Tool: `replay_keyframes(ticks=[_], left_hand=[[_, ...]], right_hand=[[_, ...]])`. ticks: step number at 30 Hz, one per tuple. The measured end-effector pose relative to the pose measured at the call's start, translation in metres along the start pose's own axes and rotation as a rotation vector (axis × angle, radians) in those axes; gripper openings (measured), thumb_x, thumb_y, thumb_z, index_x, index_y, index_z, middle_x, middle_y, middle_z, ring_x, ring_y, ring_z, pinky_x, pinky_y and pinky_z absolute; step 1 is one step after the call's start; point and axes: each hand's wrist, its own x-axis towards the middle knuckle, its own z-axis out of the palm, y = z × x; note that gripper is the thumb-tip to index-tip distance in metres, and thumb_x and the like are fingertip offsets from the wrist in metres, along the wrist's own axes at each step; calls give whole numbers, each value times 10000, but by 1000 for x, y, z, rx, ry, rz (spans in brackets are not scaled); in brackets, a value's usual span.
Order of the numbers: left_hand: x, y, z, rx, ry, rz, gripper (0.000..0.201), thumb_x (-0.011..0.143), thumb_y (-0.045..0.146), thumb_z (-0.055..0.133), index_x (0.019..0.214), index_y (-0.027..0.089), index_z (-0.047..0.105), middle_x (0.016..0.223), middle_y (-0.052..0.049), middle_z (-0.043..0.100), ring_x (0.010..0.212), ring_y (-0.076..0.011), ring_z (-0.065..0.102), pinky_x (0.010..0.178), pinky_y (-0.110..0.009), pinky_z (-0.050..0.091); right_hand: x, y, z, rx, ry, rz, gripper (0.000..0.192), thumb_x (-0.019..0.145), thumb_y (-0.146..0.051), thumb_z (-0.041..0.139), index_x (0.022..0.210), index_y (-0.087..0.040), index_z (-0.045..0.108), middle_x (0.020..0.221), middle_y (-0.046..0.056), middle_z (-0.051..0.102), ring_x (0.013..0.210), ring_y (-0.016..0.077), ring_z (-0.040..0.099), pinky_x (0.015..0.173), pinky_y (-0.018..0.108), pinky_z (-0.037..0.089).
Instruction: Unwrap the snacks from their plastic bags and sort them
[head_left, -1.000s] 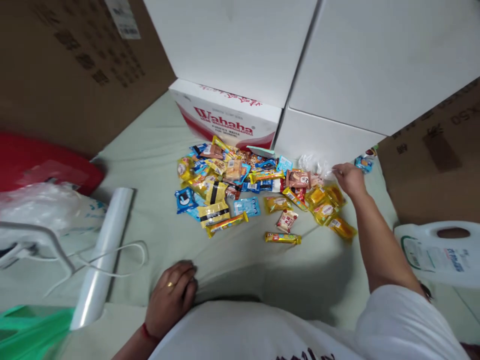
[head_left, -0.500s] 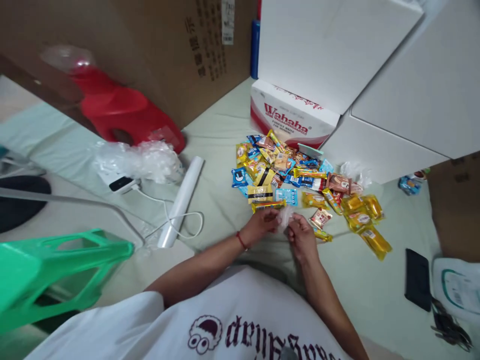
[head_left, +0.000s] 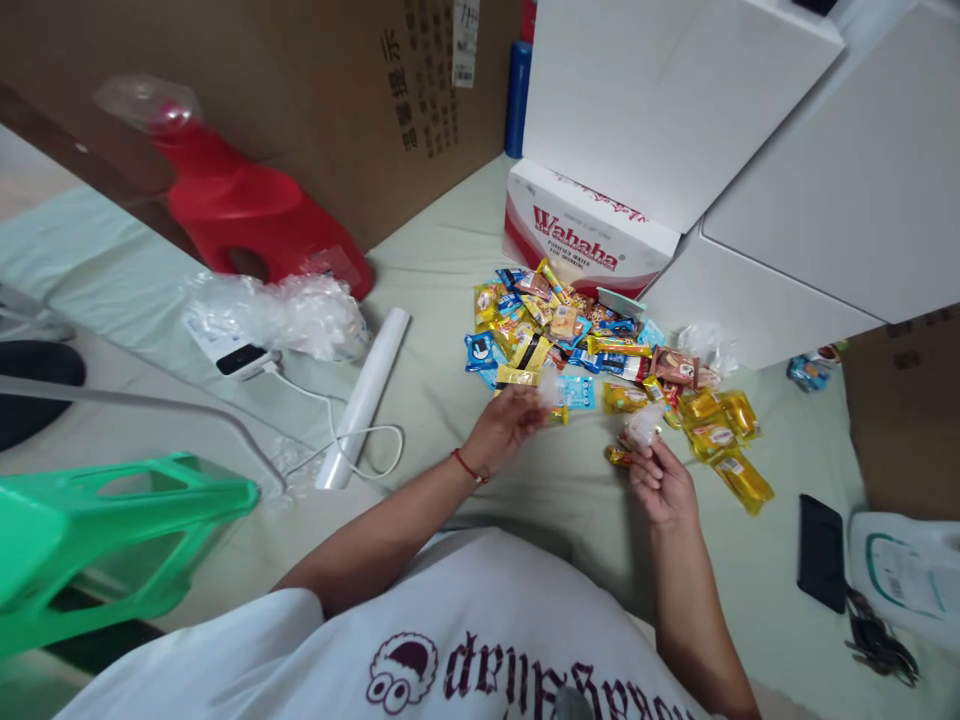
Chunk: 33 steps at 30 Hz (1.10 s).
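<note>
Thin clear plastic bag (head_left: pixel 550 388) pinched at one end in left hand (head_left: pixel 504 428), fingers closed on the film. A second bunch of clear film (head_left: pixel 643 424) sits at the fingertips of right hand (head_left: pixel 663 484); right palm faces up, fingers loosely curled on the film. Can't tell if the two bunches are one bag stretched between the hands or two pieces. Both are held just above the pale green sheet (head_left: pixel 450 260), at the near edge of the snack pile.

Heap of small wrapped snacks in yellow, blue and brown wrappers (head_left: pixel 592 355) lies just beyond the hands. One yellow-orange bar (head_left: pixel 618 456) lies just beside the right fingertips. Another crumpled clear bag (head_left: pixel 709 345) is at the far right side of the pile.

Behind the pile: white and red "Wahaha" carton (head_left: pixel 589 235), with plain white boxes (head_left: pixel 750 150) stacked above and right of it. Big brown cardboard box (head_left: pixel 337 100) stands to the left, with a blue bottle (head_left: pixel 517 98) between it and the white boxes.

Left of the hands: white roll of plastic film (head_left: pixel 365 396), white cable (head_left: pixel 330 420) looped across it, crumpled clear plastic (head_left: pixel 277 315), red plastic stool (head_left: pixel 247 215). Green plastic stool (head_left: pixel 112 540) at near left.

Right side: black phone (head_left: pixel 821 552) flat on the sheet, with a white plastic jug (head_left: pixel 904 578) just beyond it.
</note>
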Motion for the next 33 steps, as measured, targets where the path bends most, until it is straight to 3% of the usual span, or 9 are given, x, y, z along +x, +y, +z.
replay_keyframes(ticks=[2, 4, 7, 11, 15, 18, 22, 29, 33], left_hand=[[2, 6, 16, -57, -102, 44, 622, 698, 462, 911, 1170, 255, 564, 1128, -39, 690, 957, -179, 710, 772, -305, 579], [6, 6, 31, 53, -146, 62, 599, 710, 430, 908, 1190, 269, 587, 1198, -47, 663, 1029, -189, 677, 802, -320, 582], [11, -8, 44, 334, -186, -17, 454, 743, 515, 856, 995, 190, 664, 989, -44, 672, 856, -140, 628, 664, -218, 514], [10, -33, 47, 486, -278, -9, 466, 762, 606, 777, 811, 161, 646, 677, 20, 581, 621, -95, 508, 575, -216, 399], [6, -45, 45, 542, -123, 105, 440, 768, 580, 756, 727, 174, 593, 607, 50, 491, 576, -90, 399, 561, -244, 315], [3, -46, 43, 558, -126, 146, 438, 791, 586, 737, 732, 178, 591, 630, 46, 483, 602, -98, 376, 570, -249, 291], [2, -41, 36, 502, -198, 122, 498, 794, 644, 735, 725, 186, 553, 610, 56, 455, 589, -97, 368, 571, -253, 294], [-3, -21, 19, 54, -154, -76, 479, 703, 519, 895, 810, 181, 574, 842, 7, 616, 768, -117, 584, 739, -274, 535], [-3, -21, 16, -58, -156, -118, 465, 712, 481, 904, 842, 186, 569, 938, -8, 662, 773, -124, 616, 774, -348, 605]], right_hand=[[-1, 2, 3, 23, -27, -5, 340, 733, -192, 871, 883, -213, 566, 705, -68, 532, 446, 3, 343, 353, 45, 334], [-3, 7, 9, 16, -43, -18, 325, 739, -197, 859, 895, -219, 575, 722, -56, 561, 455, 13, 357, 357, 54, 346], [-7, 19, 18, -50, -15, -22, 319, 726, -236, 875, 877, -209, 596, 717, -41, 586, 442, 17, 324, 341, 88, 311], [-17, 43, 26, -249, 39, -31, 365, 711, -394, 902, 869, -205, 632, 691, -39, 583, 452, 33, 313, 362, 140, 251], [-25, 52, 27, -571, 223, -379, 367, 834, -551, 782, 1002, -240, 683, 824, -5, 645, 683, 130, 541, 585, 228, 463], [-25, 47, 28, -758, 130, -439, 405, 789, -522, 827, 1079, -259, 720, 1005, 25, 700, 900, 192, 609, 774, 290, 505], [-19, 32, 31, -659, 66, -333, 320, 743, -505, 863, 848, -231, 737, 799, -9, 661, 755, 161, 561, 732, 287, 481], [-19, 8, 19, -240, 61, -196, 343, 692, -417, 922, 909, -242, 722, 794, -16, 640, 711, 130, 568, 669, 273, 526], [-19, 18, 8, -474, 178, -257, 359, 702, -481, 890, 855, -225, 691, 778, -6, 633, 710, 143, 565, 613, 258, 498]])
